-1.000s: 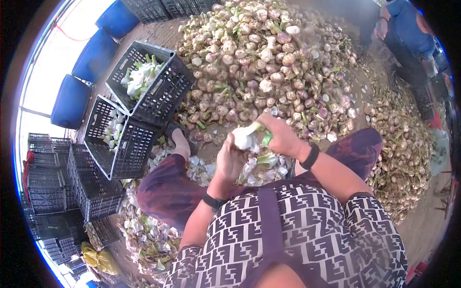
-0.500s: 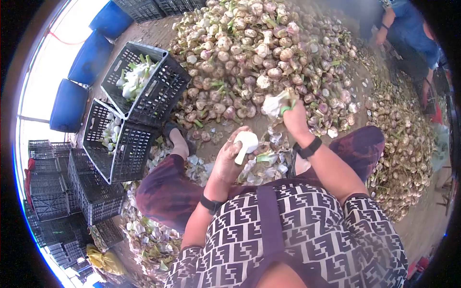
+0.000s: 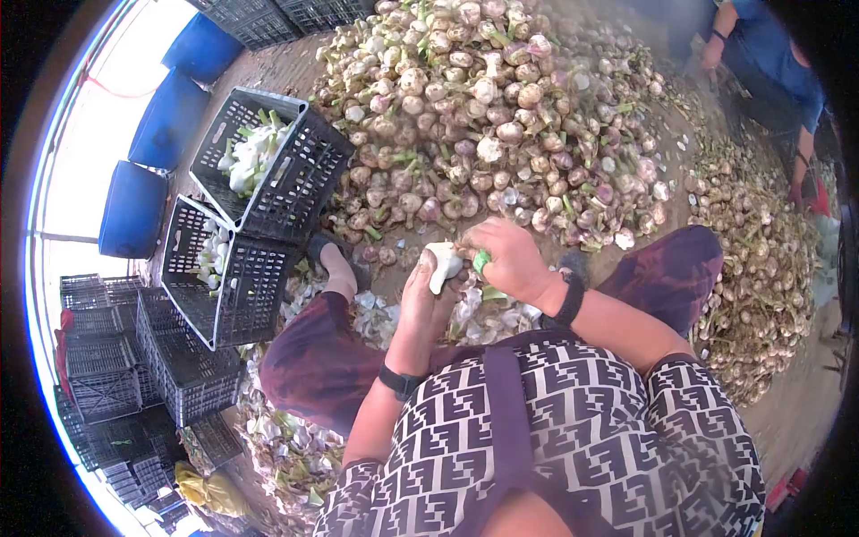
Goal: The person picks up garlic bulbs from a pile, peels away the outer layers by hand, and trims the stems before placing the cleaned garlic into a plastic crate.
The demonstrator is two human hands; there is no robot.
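A peeled white garlic bulb (image 3: 443,266) with a short stem is gripped in my left hand (image 3: 418,295), thumb along its side. My right hand (image 3: 514,261) is closed and meets the bulb from the right. Between its fingers shows a bit of a small green-handled tool (image 3: 481,260); the rest of that tool is hidden. Both hands are in front of my body, over loose garlic skins (image 3: 380,320) on the ground. Just beyond them rises a big heap of unpeeled garlic bulbs (image 3: 483,98).
Two black plastic crates (image 3: 291,170) at the left hold peeled white garlic (image 3: 253,159). Stacked dark crates (image 3: 188,358) and blue barrels (image 3: 134,208) stand farther left. Another garlic heap (image 3: 747,295) lies at the right. A co-worker (image 3: 774,63) bends at the upper right.
My right hand has come from the heap's edge down and left to the bulb. The loose white skin it held no longer shows there. The bulb has turned in my left hand.
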